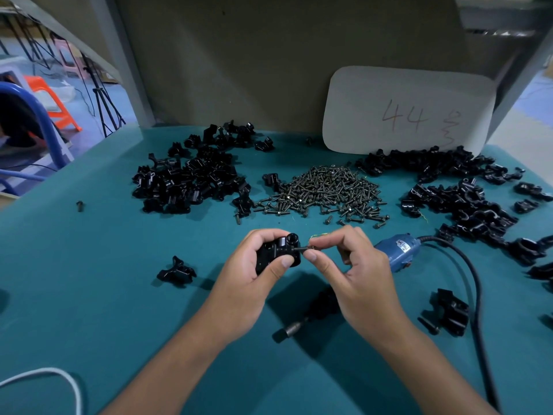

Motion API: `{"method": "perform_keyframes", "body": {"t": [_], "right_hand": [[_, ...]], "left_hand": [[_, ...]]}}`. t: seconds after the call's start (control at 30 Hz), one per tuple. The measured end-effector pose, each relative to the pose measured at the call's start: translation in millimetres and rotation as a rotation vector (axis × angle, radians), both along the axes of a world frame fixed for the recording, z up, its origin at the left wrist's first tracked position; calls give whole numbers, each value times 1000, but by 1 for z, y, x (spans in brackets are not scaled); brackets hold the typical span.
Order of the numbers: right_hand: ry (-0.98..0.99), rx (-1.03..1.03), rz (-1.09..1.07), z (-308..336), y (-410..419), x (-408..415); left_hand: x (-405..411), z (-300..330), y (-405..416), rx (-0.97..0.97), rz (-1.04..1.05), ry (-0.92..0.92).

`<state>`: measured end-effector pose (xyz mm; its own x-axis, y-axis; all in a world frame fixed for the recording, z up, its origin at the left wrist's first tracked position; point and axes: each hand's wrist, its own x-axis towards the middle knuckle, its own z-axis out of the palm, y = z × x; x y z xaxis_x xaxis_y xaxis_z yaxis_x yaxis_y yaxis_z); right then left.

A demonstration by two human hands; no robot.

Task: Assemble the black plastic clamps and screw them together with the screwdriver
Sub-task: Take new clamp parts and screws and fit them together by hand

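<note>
My left hand [254, 277] grips a black plastic clamp [278, 251] above the teal table, thumb across its front. My right hand [353, 265] pinches a dark screw [302, 249] between thumb and forefinger, its tip at the clamp's right side. The blue electric screwdriver [395, 250] lies on the table behind my right hand, its metal bit end [294, 327] showing below my wrists. A pile of screws [326, 190] sits in the middle at the back. Piles of black clamp parts lie at the back left [191, 178] and right [457, 199].
The screwdriver's black cord [475, 295] runs down the right side. Loose clamp pieces lie at the left [176, 271] and right [449, 313]. A white card marked 44 [407, 112] leans on the back wall. A white cable [59, 381] loops at the bottom left.
</note>
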<state>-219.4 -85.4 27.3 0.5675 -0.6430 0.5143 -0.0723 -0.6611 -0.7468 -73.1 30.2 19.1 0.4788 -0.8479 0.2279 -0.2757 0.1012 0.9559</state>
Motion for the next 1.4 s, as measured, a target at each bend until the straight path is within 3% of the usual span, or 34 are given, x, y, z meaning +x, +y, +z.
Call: {"method": "perform_keyframes", "body": {"t": [0.47, 0.7, 0.93, 1.4], "right_hand": [[-11, -87, 9, 5, 3, -1], [2, -169, -17, 7, 5, 1], [24, 16, 15, 9, 6, 2], [120, -181, -8, 4, 3, 3]], "left_hand": [[1, -1, 1, 1, -27, 91], [-2, 1, 1, -2, -10, -30], [-2, 0, 1, 10, 20, -76], [-3, 1, 2, 33, 22, -73]]}}
